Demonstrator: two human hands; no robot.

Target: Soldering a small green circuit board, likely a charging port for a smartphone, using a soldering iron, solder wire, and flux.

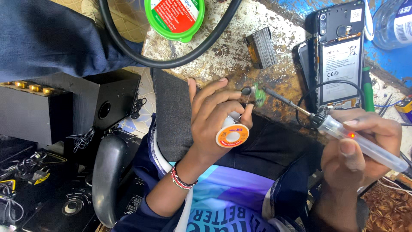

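My left hand (pixel 210 118) holds a small orange and white spool of solder wire (pixel 232 135) against the palm, and its fingertips pinch a small green circuit board with a dark round part (pixel 256 93) at the worn table's edge. A thin wire runs from the spool up to the board. My right hand (pixel 358 146) grips a soldering iron with a clear handle (pixel 360 139) and a lit red light. Its metal tip (pixel 268 91) reaches left and touches the green board.
An opened phone with its battery showing (pixel 341 56) lies at the upper right. A grey block part (pixel 261 47), a green round tin (pixel 174 17) and a thick black cable loop (pixel 171 62) lie on the stained table (pixel 223 56). Black speaker boxes (pixel 86 103) stand on the left.
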